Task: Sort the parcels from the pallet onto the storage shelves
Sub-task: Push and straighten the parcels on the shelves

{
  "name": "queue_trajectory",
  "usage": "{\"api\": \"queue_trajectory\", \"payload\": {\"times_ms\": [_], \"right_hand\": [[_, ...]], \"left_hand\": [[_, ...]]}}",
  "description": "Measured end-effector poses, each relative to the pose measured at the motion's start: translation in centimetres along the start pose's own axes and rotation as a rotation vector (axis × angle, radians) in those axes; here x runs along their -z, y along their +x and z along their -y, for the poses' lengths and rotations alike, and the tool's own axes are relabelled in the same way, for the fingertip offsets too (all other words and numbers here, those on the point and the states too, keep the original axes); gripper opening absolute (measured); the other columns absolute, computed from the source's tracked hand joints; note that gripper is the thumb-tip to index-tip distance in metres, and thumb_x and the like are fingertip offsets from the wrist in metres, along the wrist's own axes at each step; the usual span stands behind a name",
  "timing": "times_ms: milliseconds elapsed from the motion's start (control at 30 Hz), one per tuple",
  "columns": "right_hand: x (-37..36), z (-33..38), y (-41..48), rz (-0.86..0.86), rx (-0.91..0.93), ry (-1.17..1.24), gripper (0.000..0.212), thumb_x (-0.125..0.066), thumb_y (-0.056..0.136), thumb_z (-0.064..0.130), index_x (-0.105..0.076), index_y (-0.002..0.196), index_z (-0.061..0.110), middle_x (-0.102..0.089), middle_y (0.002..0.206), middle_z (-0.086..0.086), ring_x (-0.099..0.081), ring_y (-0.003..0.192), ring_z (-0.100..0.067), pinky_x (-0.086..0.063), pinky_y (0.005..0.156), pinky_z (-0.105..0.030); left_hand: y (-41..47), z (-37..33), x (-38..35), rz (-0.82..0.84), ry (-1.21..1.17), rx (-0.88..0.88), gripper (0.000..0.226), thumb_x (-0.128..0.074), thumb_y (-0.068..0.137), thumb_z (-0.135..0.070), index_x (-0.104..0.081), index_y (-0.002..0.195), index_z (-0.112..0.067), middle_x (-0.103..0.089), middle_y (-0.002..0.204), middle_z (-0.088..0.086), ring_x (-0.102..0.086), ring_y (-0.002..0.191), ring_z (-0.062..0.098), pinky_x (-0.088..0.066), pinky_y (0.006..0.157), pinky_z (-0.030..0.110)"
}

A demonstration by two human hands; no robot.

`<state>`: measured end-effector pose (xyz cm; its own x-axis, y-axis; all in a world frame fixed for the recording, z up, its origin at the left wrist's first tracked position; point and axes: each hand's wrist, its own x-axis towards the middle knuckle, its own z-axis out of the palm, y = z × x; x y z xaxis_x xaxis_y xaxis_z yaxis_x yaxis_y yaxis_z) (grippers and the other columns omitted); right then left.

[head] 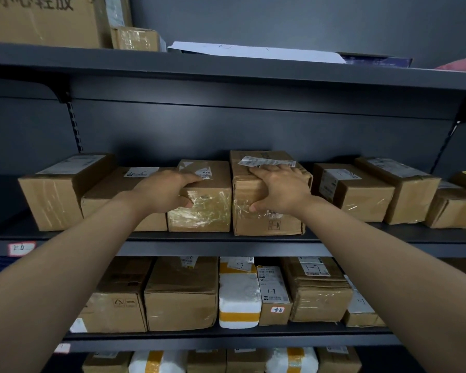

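Two cardboard parcels stand side by side on the middle shelf (361, 234). My left hand (163, 192) grips the front top edge of the tape-wrapped parcel (207, 211), fingers on top and thumb on its front face. My right hand (280, 189) grips the taller parcel (267, 224) the same way, fingers lying just below its crumpled white label. Both parcels rest on the shelf and touch each other.
More cardboard parcels fill the same shelf on the left (51, 195) and right (361, 195). The shelf below (226, 337) holds boxes and a white-and-orange foam parcel (238, 294). The top shelf (226, 68) carries a large carton (43, 20) and flat white sheets.
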<state>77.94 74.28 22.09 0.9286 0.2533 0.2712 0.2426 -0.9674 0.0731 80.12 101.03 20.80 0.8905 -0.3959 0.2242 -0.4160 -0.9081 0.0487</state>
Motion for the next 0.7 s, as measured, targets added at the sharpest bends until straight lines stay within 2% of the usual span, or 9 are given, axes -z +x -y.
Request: {"api": "queue_trajectory", "payload": {"times_ms": [433,567,700], "right_hand": [[0.0,0.4,0.1,-0.003,-0.015,-0.005,0.096,-0.071,0.076,0.058,-0.021,0.153,0.032,-0.027,0.159,0.001,-0.020,0.147,-0.026,-0.013,0.117,-0.050],[-0.3,-0.1,-0.4,-0.051,-0.008,0.035,0.098,-0.072,0.077,0.056,-0.017,0.154,0.029,-0.025,0.159,-0.002,-0.015,0.148,-0.025,-0.006,0.119,-0.049],[-0.4,-2.5,-1.8,-0.177,-0.023,0.081,0.099,-0.071,0.078,0.057,-0.015,0.154,0.027,-0.020,0.161,-0.004,-0.009,0.149,-0.024,-0.001,0.120,-0.045]], "left_hand": [[-0.4,-0.5,0.1,0.013,0.008,0.048,0.072,-0.071,0.086,-0.032,-0.034,0.148,-0.030,-0.049,0.144,0.002,-0.048,0.126,0.024,-0.043,0.100,0.039],[-0.4,-1.3,0.5,0.030,-0.107,0.059,0.073,-0.072,0.084,-0.039,-0.038,0.147,-0.023,-0.045,0.147,0.000,-0.043,0.131,0.021,-0.038,0.105,0.033],[0.0,-4.2,1.2,-0.109,-0.214,0.068,0.062,-0.070,0.084,-0.043,-0.050,0.139,-0.023,-0.050,0.143,0.000,-0.047,0.129,0.021,-0.039,0.107,0.035]]}}
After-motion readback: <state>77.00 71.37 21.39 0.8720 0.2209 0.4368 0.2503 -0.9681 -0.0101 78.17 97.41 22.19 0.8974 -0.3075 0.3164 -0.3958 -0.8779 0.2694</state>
